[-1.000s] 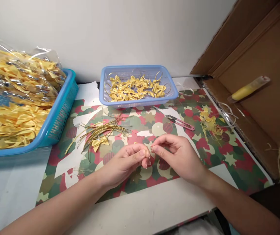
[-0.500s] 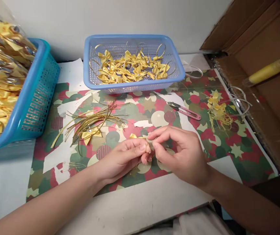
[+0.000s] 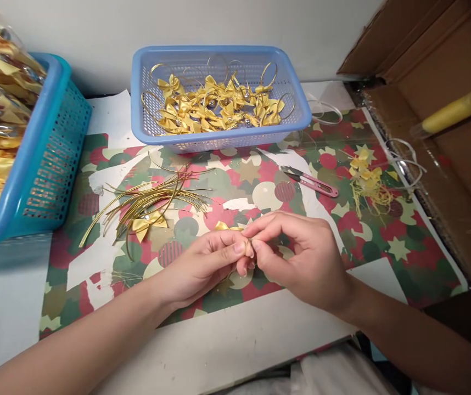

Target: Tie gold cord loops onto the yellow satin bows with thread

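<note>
My left hand (image 3: 214, 258) is closed in a pinch, with a bit of yellow ribbon bow (image 3: 221, 225) peeking out above its fingers. Thumb and index finger of my right hand (image 3: 301, 255) pinch a thin gold cord (image 3: 249, 240) against the left fingertips; most of the cord and bow is hidden by my fingers. To the left lies a loose bundle of gold cords (image 3: 157, 198), with a single yellow bow (image 3: 149, 224) at its near side. Pink-handled thread snips (image 3: 315, 184) lie beyond my right hand.
A blue basket (image 3: 219, 137) at the back holds yellow bows with gold loops. At left, a teal basket (image 3: 56, 159) is piled with bagged bows. Yellow scraps and threads (image 3: 369, 181) lie right, beside an open cardboard box (image 3: 416, 164). Patterned paper (image 3: 398, 249) covers the table.
My right fingertips have moved left and now meet the left ones at the cord. The view has shifted slightly, and other things stay in place.
</note>
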Tool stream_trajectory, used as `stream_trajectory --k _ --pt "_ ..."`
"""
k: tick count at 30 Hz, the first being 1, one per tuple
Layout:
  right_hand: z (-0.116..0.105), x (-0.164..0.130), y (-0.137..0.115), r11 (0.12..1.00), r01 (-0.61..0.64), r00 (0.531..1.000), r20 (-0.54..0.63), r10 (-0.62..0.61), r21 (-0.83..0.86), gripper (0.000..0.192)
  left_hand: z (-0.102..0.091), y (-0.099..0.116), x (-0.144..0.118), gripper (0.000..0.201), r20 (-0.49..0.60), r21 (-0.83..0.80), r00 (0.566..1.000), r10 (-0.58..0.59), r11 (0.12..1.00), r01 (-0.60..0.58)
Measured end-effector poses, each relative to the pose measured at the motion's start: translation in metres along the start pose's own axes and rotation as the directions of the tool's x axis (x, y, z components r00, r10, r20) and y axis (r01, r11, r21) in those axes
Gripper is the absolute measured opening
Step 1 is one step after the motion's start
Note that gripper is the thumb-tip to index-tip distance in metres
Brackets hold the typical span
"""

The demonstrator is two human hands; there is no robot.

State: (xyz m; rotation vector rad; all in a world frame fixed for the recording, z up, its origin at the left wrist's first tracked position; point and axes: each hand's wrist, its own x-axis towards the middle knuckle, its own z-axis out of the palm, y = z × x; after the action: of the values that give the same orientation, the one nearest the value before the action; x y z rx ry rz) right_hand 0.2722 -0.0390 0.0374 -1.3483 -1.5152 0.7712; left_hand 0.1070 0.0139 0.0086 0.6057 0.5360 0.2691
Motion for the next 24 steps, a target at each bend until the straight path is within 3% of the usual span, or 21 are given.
stream_trajectory --k 24 --pt "0.0000 0.0010 -0.0009 1.000 -0.010 1.000 0.022 0.009 0.021 0.019 -0.0004 0.0004 -0.0001 0.032 0.014 -0.015 1.000 -0.002 1.000 0.002"
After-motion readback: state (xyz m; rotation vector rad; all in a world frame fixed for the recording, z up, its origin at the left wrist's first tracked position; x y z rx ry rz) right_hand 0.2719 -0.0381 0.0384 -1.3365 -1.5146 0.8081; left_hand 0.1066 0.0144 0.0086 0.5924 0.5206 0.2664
